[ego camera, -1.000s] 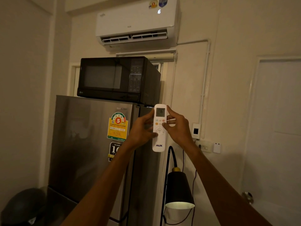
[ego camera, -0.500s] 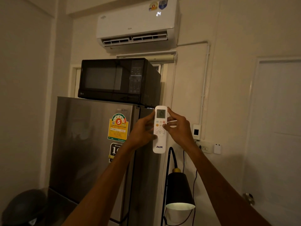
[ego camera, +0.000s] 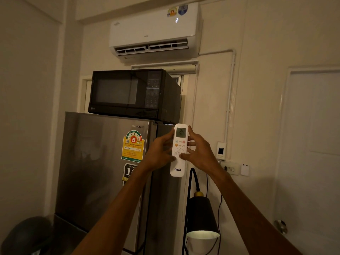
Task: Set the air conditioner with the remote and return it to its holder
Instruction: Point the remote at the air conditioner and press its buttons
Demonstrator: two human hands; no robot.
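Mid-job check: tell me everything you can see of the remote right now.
The remote is a slim white plastic handset with rounded ends, held upright in front of the fridge edge, its top toward the air conditioner above. A small grey-green screen sits at its top, lit but unreadable; below come two rows of small coloured buttons, then a round control pad, then "AUX" printed near the bottom. The left hand grips its left side and the right hand its right, thumbs over the pad area. Its lower end hangs free.
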